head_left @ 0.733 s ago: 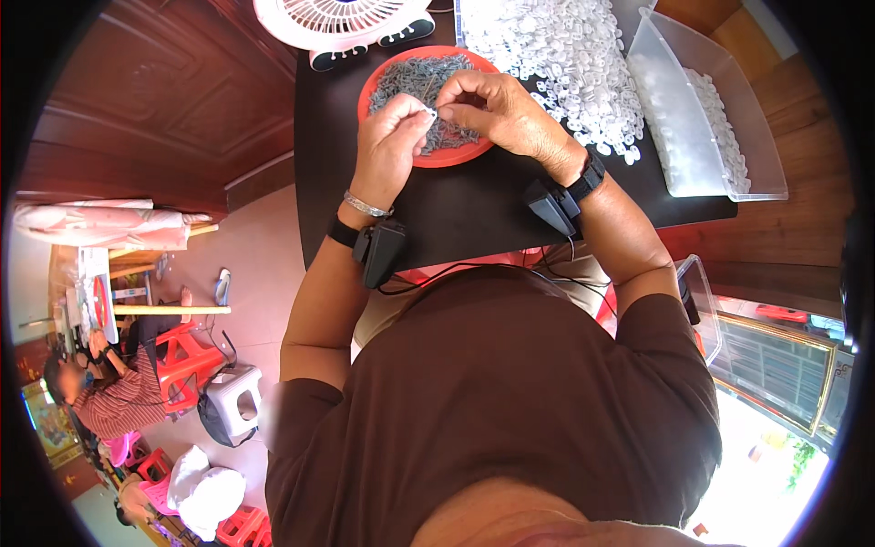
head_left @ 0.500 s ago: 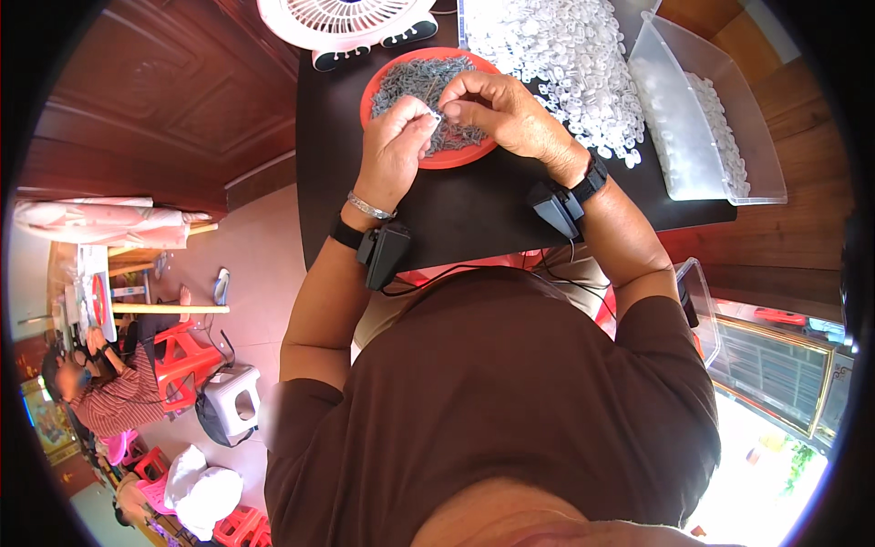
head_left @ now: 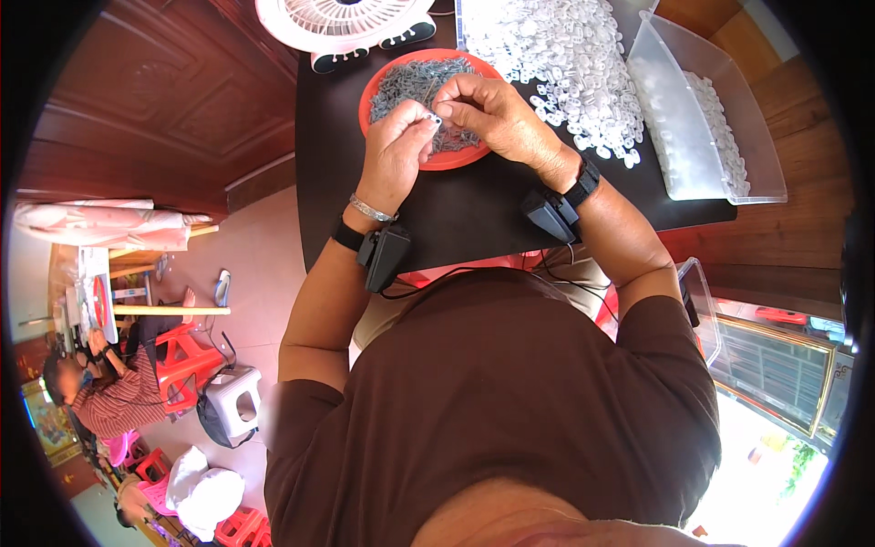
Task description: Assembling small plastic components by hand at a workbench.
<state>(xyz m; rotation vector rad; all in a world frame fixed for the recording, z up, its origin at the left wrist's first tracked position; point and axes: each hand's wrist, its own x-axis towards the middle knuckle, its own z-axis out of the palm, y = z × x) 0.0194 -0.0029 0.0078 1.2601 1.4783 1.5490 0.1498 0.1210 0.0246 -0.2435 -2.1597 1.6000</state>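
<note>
My left hand (head_left: 394, 150) pinches a small white plastic piece (head_left: 433, 118) between thumb and fingertips. Close beside it, the thumb and forefinger of my right hand (head_left: 501, 118) are closed in a pinch, their tips almost touching the white piece; what they hold is too small to make out. Both hands are over a round red basin (head_left: 456, 159), which is filled with many thin grey metal pieces (head_left: 406, 82) that look like nails or screws. Dark devices are strapped to both wrists.
On the black table (head_left: 437, 214), a heap of small white plastic pieces (head_left: 583, 82) spreads right of the basin. A clear plastic bin (head_left: 679, 137) with more lies tilted beyond it. A white fan (head_left: 342, 27) stands far left. Another person (head_left: 114, 392) sits off to the left.
My right hand and wrist have shifted slightly left, bringing the fingertips closer to the white piece. My left hand keeps its pinch almost in the same place.
</note>
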